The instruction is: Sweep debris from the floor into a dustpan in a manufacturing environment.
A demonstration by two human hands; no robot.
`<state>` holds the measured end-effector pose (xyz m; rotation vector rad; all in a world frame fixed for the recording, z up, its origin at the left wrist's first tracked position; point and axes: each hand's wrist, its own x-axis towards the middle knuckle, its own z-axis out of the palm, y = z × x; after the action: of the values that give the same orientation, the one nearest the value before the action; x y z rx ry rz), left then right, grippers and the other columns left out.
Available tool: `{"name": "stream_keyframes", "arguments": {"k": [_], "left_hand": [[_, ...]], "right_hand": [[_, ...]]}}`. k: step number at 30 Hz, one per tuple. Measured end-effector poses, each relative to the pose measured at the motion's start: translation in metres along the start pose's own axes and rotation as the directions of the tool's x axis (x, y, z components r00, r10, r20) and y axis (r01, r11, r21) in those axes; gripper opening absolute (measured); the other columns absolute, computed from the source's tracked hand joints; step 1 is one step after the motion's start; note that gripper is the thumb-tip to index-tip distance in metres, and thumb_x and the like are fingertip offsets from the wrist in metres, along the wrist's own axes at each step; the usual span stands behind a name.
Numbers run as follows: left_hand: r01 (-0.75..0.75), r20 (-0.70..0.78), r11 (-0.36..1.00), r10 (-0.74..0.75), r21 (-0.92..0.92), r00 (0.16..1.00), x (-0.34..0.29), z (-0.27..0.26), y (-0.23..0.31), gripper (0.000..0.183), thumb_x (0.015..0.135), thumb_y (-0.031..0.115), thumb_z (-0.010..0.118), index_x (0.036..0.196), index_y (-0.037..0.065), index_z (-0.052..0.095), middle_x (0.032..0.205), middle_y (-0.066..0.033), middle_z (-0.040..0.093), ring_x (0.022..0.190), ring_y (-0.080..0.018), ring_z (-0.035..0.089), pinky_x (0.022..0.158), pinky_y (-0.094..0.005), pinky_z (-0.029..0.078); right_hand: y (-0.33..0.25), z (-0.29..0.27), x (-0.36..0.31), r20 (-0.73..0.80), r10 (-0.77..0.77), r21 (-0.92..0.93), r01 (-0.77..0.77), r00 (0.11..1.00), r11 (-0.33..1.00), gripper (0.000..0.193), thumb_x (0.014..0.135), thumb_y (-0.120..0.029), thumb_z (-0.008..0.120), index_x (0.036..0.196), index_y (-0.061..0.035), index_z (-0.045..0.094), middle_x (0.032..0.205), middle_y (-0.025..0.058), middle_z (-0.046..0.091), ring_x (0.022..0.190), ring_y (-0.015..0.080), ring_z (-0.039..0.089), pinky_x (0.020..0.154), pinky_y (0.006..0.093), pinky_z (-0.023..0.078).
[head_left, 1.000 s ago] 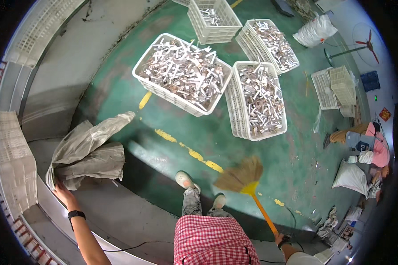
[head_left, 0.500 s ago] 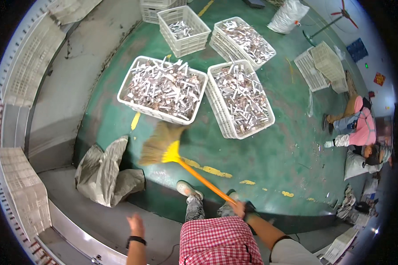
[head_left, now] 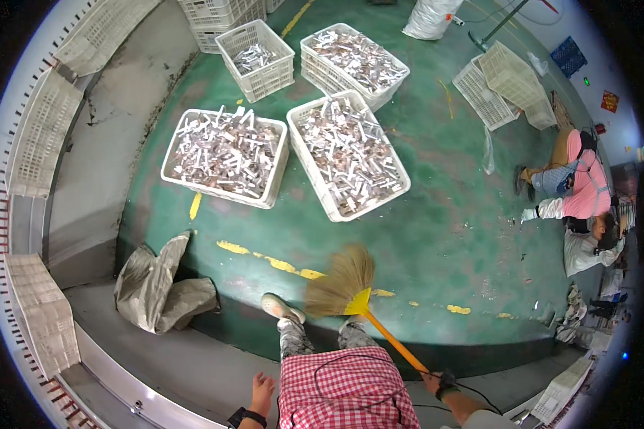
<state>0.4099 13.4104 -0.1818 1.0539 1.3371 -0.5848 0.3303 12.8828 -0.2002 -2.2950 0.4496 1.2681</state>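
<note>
- The green floor (head_left: 436, 236) fills most of the view, with a broken yellow line (head_left: 279, 263) running across it just ahead of the person's feet.
- Two large white crates (head_left: 225, 154) full of pale metal pieces sit side by side on that floor, well ahead of the feet; the right-hand crate (head_left: 347, 154) lies at an angle. Two more white crates lie beyond them, a smaller one (head_left: 256, 58) to the left and a filled stacked one (head_left: 354, 61) to the right.
- A crumpled grey sack (head_left: 161, 286) lies at the left, where the green floor meets a bare grey strip.
- Another person in a pink top (head_left: 583, 182) crouches on the floor at the far right, well apart from the sweeping.
- The broom (head_left: 365, 307) lies in front of the person's red-checked shirt. Its long axis runs diagonally: the orange handle (head_left: 401, 350) rises from the lower right, and the straw head (head_left: 340, 282) points up and left, fanned out over the floor just right of the left shoe (head_left: 280, 307). The straw is blurred.
- The right hand (head_left: 431, 382) is closed around the lower end of the handle, a dark band at its wrist.
- The left hand (head_left: 262, 392) hangs free at the lower edge beside the shirt, fingers loosely open and holding nothing, with a dark watch at the wrist.
</note>
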Motion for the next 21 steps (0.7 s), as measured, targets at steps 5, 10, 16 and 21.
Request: {"name": "stream_keyframes", "arguments": {"k": [5,10,16,21], "left_hand": [[0.116,-0.076,0.990,-0.109,0.083,0.991,-0.026,0.035,-0.066,0.048,0.077,0.012,0.050,0.118,0.004,0.027,0.105,-0.0103,0.043,0.093,-0.0182,0.046,0.078,-0.0326,0.038],[0.013,-0.131,0.969,0.020,0.246,0.991,-0.050,0.087,-0.092,0.041,0.079,0.011,0.049,0.114,-0.004,0.032,0.104,-0.0121,0.045,0.090,-0.0193,0.048,0.076,-0.0289,0.041],[-0.068,-0.002,0.991,0.068,0.117,0.998,-0.068,0.099,-0.114,0.041,0.078,0.011,0.049,0.114,0.000,0.031,0.098,-0.0138,0.049,0.085,-0.0185,0.051,0.070,-0.0285,0.043],[0.056,0.231,0.993,-0.032,-0.100,0.972,-0.066,0.098,-0.106,0.041,0.080,0.013,0.047,0.117,0.008,0.030,0.104,-0.0118,0.046,0.090,-0.0217,0.048,0.075,-0.0313,0.042]], "right_hand": [[-0.014,-0.059,-0.021,-0.157,-0.137,-0.238,0.097,0.978,0.966,0.027,0.080,-0.033,0.045,0.090,-0.0111,0.058,0.074,0.0135,0.057,0.068,0.0309,0.055,0.056,0.0398,0.042],[-0.124,-0.108,0.116,0.122,0.005,0.087,-0.015,0.992,0.996,0.026,0.086,-0.023,0.036,0.102,-0.0069,0.050,0.092,0.0070,0.053,0.086,0.0200,0.048,0.074,0.0310,0.038],[-0.233,-0.123,0.222,-0.048,0.007,-0.029,-0.009,0.999,1.000,0.054,0.080,-0.048,0.034,0.089,0.0013,0.055,0.082,0.0218,0.056,0.072,0.0342,0.056,0.062,0.0409,0.043],[-0.128,-0.097,0.204,-0.069,-0.093,-0.250,0.073,0.993,0.965,0.057,0.077,-0.052,0.036,0.086,0.0000,0.057,0.072,0.0204,0.057,0.069,0.0309,0.057,0.058,0.0403,0.043]]}}
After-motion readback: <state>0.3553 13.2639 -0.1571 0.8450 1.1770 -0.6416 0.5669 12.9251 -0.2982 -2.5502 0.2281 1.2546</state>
